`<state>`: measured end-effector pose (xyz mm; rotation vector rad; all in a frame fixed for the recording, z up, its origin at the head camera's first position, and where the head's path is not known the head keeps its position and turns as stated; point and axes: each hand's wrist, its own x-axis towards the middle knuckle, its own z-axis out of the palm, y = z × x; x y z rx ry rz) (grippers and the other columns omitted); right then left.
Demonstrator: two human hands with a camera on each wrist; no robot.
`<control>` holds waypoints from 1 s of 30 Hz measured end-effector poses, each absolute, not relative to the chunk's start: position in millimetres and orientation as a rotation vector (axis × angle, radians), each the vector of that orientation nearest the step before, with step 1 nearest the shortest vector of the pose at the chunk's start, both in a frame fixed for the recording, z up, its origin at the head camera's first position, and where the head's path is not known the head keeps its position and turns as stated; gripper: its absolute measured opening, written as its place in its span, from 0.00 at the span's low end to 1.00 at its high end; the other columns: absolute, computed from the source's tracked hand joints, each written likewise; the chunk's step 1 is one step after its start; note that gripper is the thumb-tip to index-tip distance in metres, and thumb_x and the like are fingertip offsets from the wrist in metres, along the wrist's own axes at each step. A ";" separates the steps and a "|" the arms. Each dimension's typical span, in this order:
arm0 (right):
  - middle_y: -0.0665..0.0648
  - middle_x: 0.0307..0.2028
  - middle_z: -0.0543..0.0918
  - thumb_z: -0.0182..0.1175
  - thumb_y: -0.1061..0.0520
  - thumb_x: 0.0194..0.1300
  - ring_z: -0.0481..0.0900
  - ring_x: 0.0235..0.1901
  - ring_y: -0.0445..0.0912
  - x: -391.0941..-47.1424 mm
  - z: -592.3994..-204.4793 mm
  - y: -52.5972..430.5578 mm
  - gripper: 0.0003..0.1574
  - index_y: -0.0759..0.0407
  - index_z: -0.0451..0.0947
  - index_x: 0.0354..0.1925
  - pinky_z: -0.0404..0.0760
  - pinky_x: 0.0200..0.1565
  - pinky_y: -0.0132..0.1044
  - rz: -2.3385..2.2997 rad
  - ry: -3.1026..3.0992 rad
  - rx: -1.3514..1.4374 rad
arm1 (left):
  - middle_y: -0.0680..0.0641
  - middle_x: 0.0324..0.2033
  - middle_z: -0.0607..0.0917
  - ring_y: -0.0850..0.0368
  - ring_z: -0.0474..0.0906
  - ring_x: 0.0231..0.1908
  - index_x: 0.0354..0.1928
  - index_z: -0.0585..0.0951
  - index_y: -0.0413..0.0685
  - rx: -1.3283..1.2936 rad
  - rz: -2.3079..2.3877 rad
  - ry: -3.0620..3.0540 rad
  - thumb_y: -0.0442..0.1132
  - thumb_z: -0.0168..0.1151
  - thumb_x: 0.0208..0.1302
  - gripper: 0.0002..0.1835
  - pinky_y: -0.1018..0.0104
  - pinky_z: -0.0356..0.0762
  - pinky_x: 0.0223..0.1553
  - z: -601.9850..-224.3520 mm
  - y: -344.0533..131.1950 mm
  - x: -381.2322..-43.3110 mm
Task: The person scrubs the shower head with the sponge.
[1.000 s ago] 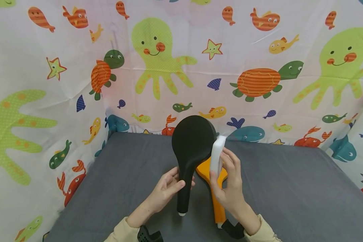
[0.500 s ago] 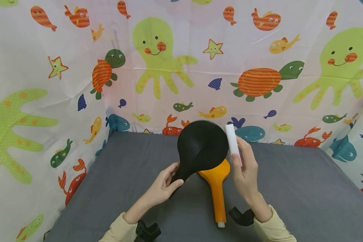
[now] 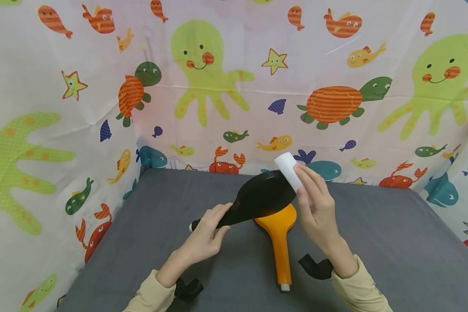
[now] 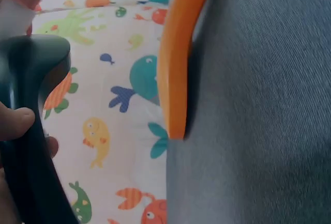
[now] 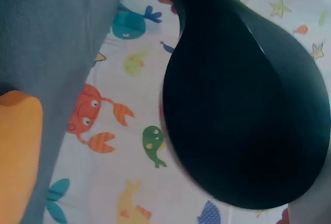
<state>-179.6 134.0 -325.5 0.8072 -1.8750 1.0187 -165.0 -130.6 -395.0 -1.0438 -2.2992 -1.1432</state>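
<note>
My left hand (image 3: 204, 236) grips the handle of a black shower head (image 3: 261, 197), which is held tilted above the table with its round head to the right. A white tip shows at the handle's end. In my right hand (image 3: 320, 208), thumb and fingers pinch a white sponge block (image 3: 288, 169) against the head's right edge. The right wrist view shows the broad dark face of the shower head (image 5: 243, 110), with part of the white block (image 5: 315, 198) at its lower right. Below lies an orange shower head (image 3: 278, 234), its upper end partly hidden by the black one.
A grey cloth covers the table (image 3: 374, 238). Behind and at the sides hangs a white curtain (image 3: 242, 52) printed with sea animals. Black camera mounts (image 3: 316, 266) sit at both wrists.
The black shower head has swung from upright to nearly level, its handle now pointing left. My right hand has moved up and right with the white sponge block, which now leans over the head's edge.
</note>
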 end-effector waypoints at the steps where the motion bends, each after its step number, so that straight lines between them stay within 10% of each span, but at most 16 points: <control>1: 0.63 0.59 0.71 0.47 0.58 0.69 0.70 0.56 0.54 -180.8 -326.3 135.5 0.23 0.66 0.70 0.59 0.70 0.54 0.28 1.012 -1.880 0.810 | 0.42 0.52 0.74 0.49 0.70 0.52 0.62 0.65 0.34 -1.039 -1.099 -2.283 0.24 0.58 0.59 0.27 0.49 0.68 0.51 -395.1 -130.7 -165.7; 7: 0.63 0.55 0.75 0.49 0.71 0.63 0.73 0.48 0.52 -182.9 -340.3 146.0 0.24 0.66 0.70 0.59 0.69 0.50 0.23 1.053 -2.022 0.642 | 0.43 0.51 0.75 0.51 0.71 0.50 0.60 0.69 0.36 -1.015 -0.900 -2.202 0.21 0.62 0.52 0.30 0.55 0.66 0.52 -391.9 -132.7 -169.1; 14: 0.62 0.60 0.69 0.47 0.61 0.69 0.69 0.52 0.56 -172.8 -335.5 134.2 0.24 0.62 0.67 0.62 0.77 0.42 0.56 0.948 -2.063 0.669 | 0.41 0.47 0.76 0.49 0.72 0.45 0.58 0.71 0.33 -0.958 -0.571 -2.206 0.20 0.58 0.51 0.28 0.57 0.67 0.44 -387.9 -130.0 -165.7; 20: 0.65 0.62 0.65 0.42 0.48 0.71 0.64 0.55 0.60 -168.8 -335.9 125.2 0.29 0.62 0.67 0.62 0.80 0.34 0.56 0.745 -1.987 0.790 | 0.39 0.45 0.76 0.48 0.72 0.44 0.58 0.71 0.32 -0.923 -0.453 -2.197 0.19 0.52 0.49 0.29 0.59 0.65 0.40 -388.5 -126.5 -163.3; 30: 0.64 0.62 0.66 0.50 0.63 0.66 0.67 0.53 0.58 -175.4 -343.0 137.4 0.28 0.62 0.64 0.64 0.77 0.41 0.59 0.867 -2.085 0.611 | 0.38 0.45 0.76 0.47 0.72 0.44 0.58 0.71 0.32 -0.898 -0.468 -2.196 0.20 0.55 0.49 0.29 0.59 0.66 0.41 -387.0 -124.9 -160.6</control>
